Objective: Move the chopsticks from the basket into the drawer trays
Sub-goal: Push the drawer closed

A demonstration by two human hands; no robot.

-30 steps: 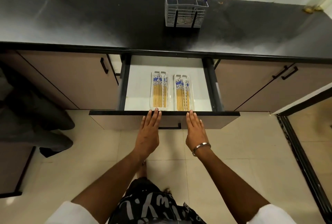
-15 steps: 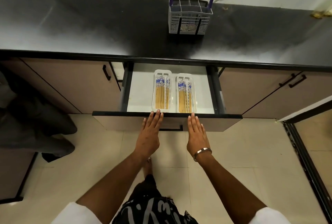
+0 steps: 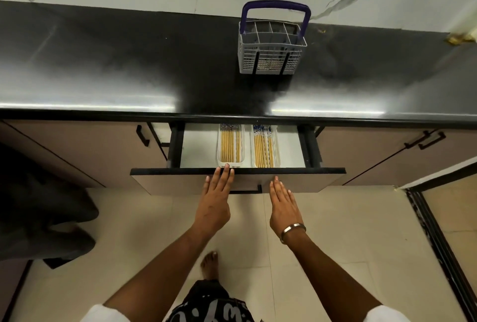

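Note:
A grey wire basket (image 3: pixel 271 59) with a purple handle stands on the black counter, with no chopsticks showing above its rim. Below it a drawer (image 3: pixel 237 171) is partly out. Two clear trays lie side by side inside, the left tray (image 3: pixel 220 150) and the right tray (image 3: pixel 277 150), each holding several yellow chopsticks (image 3: pixel 230 146) with blue-patterned tops. My left hand (image 3: pixel 216 197) is flat with its fingertips on the drawer's front edge. My right hand (image 3: pixel 283 204), flat with a metal bangle at the wrist, lies against the drawer front. Neither hand holds anything.
The black counter (image 3: pixel 129 63) runs the full width under a marble wall. Cabinet doors with black handles (image 3: pixel 142 135) flank the drawer. A dark shape (image 3: pixel 46 213) sits on the floor at the left. My bare foot (image 3: pixel 210 265) rests on the tiled floor.
The drawer has slid inward under the counter, so less of the trays shows. Both hands moved forward with its front.

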